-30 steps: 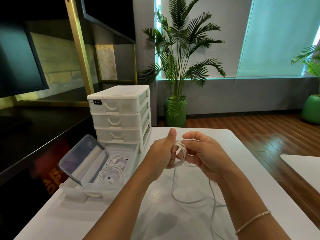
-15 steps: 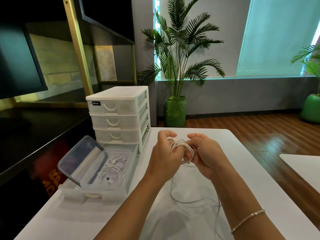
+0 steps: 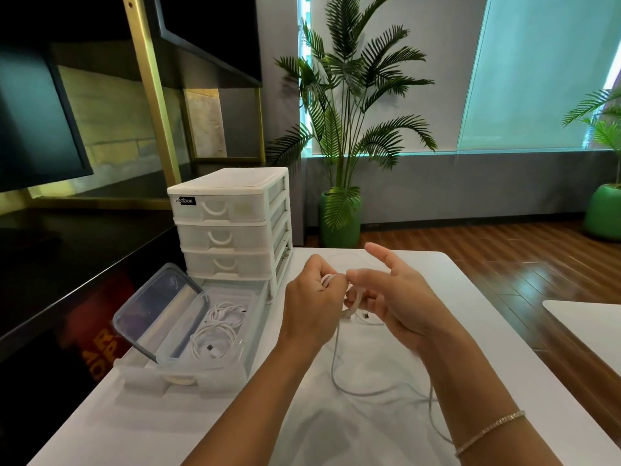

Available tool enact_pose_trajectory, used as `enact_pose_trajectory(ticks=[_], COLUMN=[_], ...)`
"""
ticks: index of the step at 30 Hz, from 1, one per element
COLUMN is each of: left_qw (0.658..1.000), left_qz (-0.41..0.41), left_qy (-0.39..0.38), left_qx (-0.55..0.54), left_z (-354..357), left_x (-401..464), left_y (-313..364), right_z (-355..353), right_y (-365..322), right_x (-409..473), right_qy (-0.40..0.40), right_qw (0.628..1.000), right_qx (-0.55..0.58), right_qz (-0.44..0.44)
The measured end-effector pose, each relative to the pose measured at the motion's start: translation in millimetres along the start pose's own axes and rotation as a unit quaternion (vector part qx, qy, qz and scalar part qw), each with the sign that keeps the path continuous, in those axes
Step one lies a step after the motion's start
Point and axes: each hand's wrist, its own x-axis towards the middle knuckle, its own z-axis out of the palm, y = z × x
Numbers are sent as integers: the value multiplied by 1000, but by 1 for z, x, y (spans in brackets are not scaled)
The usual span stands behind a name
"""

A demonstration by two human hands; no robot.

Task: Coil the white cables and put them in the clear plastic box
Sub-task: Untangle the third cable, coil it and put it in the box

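My left hand (image 3: 312,307) grips a small coil of the white cable (image 3: 336,364) above the white table. My right hand (image 3: 400,297) is just right of it, its thumb and lower fingers curled on a loop of the same cable and its index finger pointing out. The cable's loose tail hangs down and trails over the table toward my right forearm. A plug end lies on the table under my right hand. At the left stands the clear plastic box (image 3: 208,361), its lid (image 3: 151,311) tilted open, with coiled white cables (image 3: 218,331) inside.
A white drawer unit (image 3: 232,227) stands behind the box, whose base sits in a pulled-out tray. A black counter (image 3: 67,264) runs along the left. A potted palm (image 3: 339,213) is beyond the table's far edge, and another white table (image 3: 591,324) at the right.
My right hand has spread out, its index finger now extended, and it has carried another turn of cable round the coil. My left hand keeps its grip on the coil.
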Motion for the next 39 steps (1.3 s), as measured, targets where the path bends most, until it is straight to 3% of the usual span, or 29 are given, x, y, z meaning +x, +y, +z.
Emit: enact_pose_trajectory(ticks=[6,11,16,22,27,32,39], left_qw=[983,921,868,838,819,831,949], left_qz=[-137,-243,-265,-258,-248,-237,-134], left_qy=[-62,-159,-178,-181,-161,-158,-168], left_qx=[-104,-259,-380,-445,-491,-478,-231], left_z=[-3,-6,-11,-11,-8,-7,-2], left_x=[7,7,9,7,7,6,7], left_y=[3,5,5,6,3,3,-3], right_z=[3,4,5,5,2,3,0], right_y=[0,3,2,-6,-11,-9,-7], right_x=[-3,-7,-11,-17,-22,-20,-15], right_qy=[20,78,90,61,32,26,132], right_qw=[983,950,913,865,849,840,851], right_qx=[-160,-232,-301,-375,-437,-479,-438], right_qz=[-91,-192,-261,-329,-294,-252,-258])
